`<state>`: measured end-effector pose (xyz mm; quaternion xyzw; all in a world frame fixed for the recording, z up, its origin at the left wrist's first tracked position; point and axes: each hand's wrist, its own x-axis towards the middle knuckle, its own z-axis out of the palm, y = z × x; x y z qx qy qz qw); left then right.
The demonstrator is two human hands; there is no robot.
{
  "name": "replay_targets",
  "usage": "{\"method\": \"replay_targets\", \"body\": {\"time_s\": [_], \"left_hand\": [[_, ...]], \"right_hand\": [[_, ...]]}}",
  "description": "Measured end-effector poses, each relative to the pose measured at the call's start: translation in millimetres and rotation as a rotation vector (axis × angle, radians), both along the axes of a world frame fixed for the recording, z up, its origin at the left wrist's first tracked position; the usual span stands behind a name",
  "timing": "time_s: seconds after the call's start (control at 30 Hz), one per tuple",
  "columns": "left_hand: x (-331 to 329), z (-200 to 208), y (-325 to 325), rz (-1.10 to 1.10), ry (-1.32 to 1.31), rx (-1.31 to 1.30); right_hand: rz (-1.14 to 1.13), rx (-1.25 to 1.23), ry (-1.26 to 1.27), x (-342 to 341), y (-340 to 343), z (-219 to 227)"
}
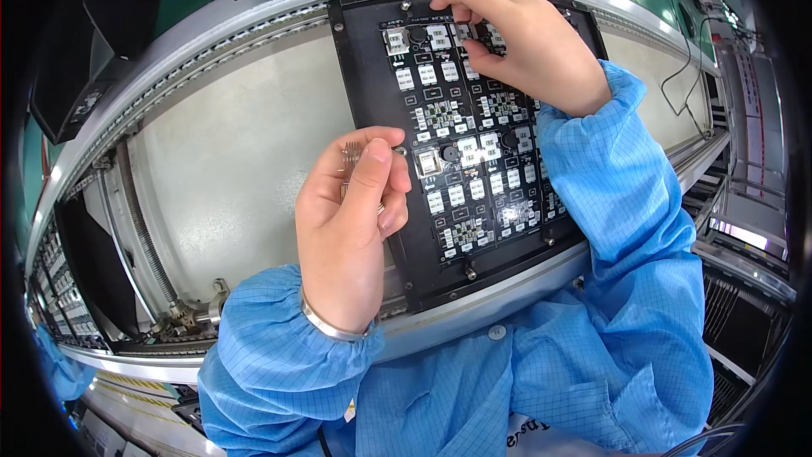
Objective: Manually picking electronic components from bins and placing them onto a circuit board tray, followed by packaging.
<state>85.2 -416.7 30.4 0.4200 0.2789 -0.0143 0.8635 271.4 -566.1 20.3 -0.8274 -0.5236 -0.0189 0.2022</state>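
My left hand [338, 220] is closed around a small bunch of parts with thin metal pins [351, 155], pinched between thumb and fingers beside the board panel's left edge. Most of that bunch is hidden in the palm. My right hand [537, 46] reaches over the far part of the panel, its thumb and fingers bent around a small grey-white component [463, 31] at the board surface. The black circuit board panel [457, 182] carries rows of white square parts, round black parts and small chips. It lies in a black carrier frame [364, 59].
The carrier rests across a conveyor with metal rails [245, 38] and a pale bed [228, 144]. A threaded rod [144, 220] runs along the left, where another loaded carrier [63, 296] stands. Black bins [89, 42] line the far side. A dark cable [677, 76] hangs at right.
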Motion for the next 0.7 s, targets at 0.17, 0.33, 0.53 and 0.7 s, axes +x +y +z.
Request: {"method": "replay_targets", "body": {"time_s": [0.17, 0.33, 0.53, 0.7], "left_hand": [[1.4, -2.5, 1.4, 0.003, -0.001, -0.002], [1.3, -5.1, 2.7, -0.001, -0.017, -0.006], [4.4, -0.9, 4.6, -0.053, -0.065, -0.083], [5.6, -3.0, 7.2, -0.106, -0.052, -0.263]], "right_hand": [[-0.014, -0.048, 0.037, 0.3, 5.3, -2.8], [0.005, -0.054, 0.037, -2.6, 8.9, -1.8], [-0.022, -0.074, 0.005, -6.2, 9.2, -0.1], [0.001, -0.019, -0.074, -2.6, 9.1, -4.9]]}}
